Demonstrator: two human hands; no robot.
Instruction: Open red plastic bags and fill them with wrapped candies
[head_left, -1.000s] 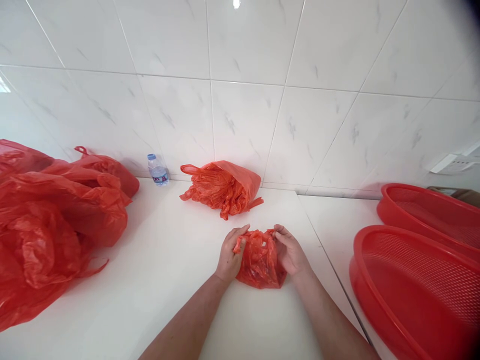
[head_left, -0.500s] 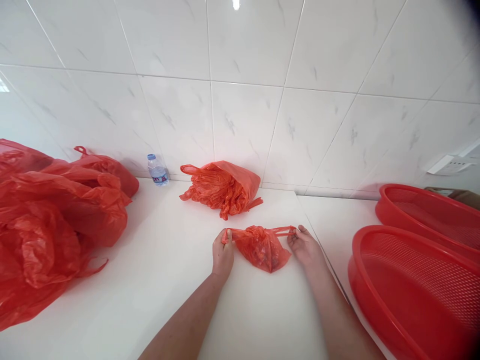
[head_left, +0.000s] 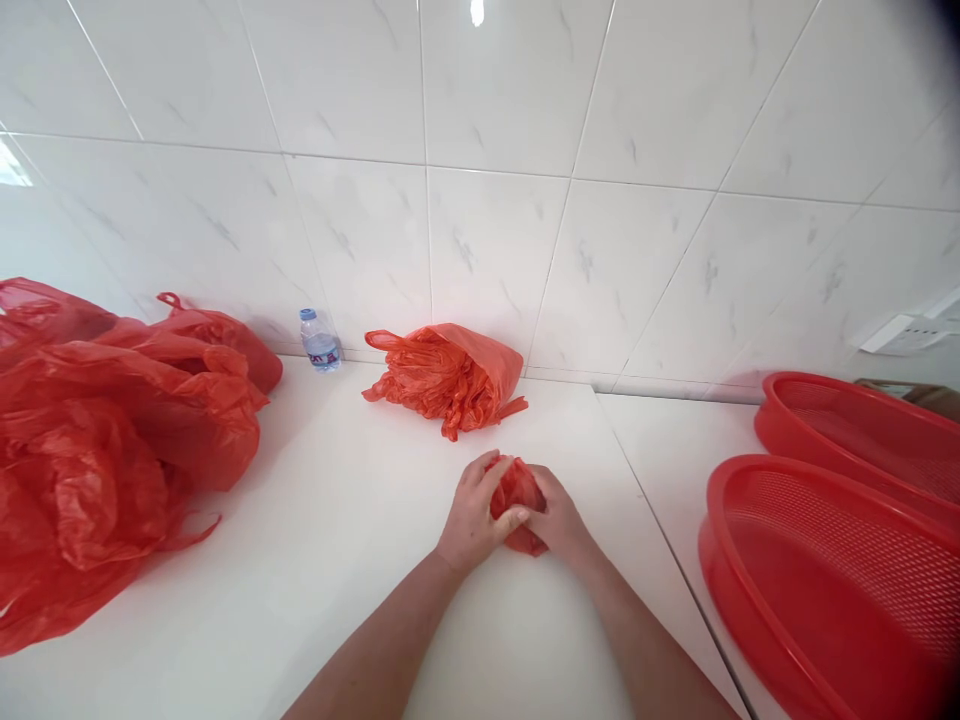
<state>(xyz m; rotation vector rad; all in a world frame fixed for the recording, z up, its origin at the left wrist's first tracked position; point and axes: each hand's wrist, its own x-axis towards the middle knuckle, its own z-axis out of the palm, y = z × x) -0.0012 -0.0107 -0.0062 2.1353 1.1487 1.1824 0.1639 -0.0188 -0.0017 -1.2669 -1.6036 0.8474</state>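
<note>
Head view, looking down on a white counter (head_left: 315,560) against a white tiled wall (head_left: 525,150).

Near the middle, both bare hands pressed together around a small red plastic bag (head_left: 517,490), bunched into a tight wad. Left hand (head_left: 476,510) curled over the bag's left side, thumb laid across the front, fingers closed on the plastic. Right hand (head_left: 559,520) cupped against the bag's right side and likewise closed on it, fingertips touching those of the left. Only a strip of crumpled red showing between the hands, plus a small fold poking out beneath them, resting on the counter.

Just behind the hands, nearer the wall, a bundle of red bags (head_left: 450,375) lying on its side, mouth to the left. Further left by the wall, a small water bottle (head_left: 320,340) with a blue cap, upright. At far left, a large heap of loose red bags (head_left: 112,440) spread over the counter. At right, well apart from the hands, two red perforated baskets (head_left: 840,570), one behind the other. On the wall above them, a white socket (head_left: 904,330).
</note>
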